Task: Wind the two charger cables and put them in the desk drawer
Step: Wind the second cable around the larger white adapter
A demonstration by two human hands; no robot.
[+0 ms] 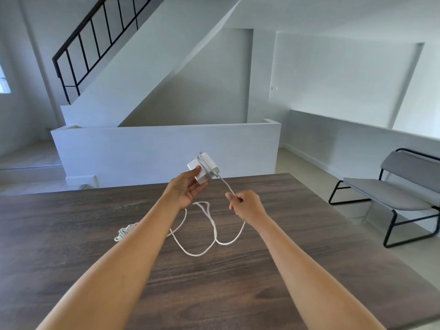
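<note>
A white charger block (203, 168), with cable turns around it, sits in the left hand (186, 188), fingers curled loosely behind it. The right hand (247, 206) pinches its cable (215, 231), whose slack loops on the tabletop (71, 234). A second wound cable (125, 231) lies partly hidden behind the left forearm.

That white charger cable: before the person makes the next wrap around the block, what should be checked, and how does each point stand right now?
1. Charger block held firmly in the left hand: ok.
2. White cable pinched in the right hand: ok.
3. Stretch between block and right hand taut: ok.
4. Slack on the desk free of knots: cannot tell; the loops cross.
5. Second cable lying clear of the slack: cannot tell; the left forearm hides the gap.
6. Drawer open: cannot tell; not in view.
</note>
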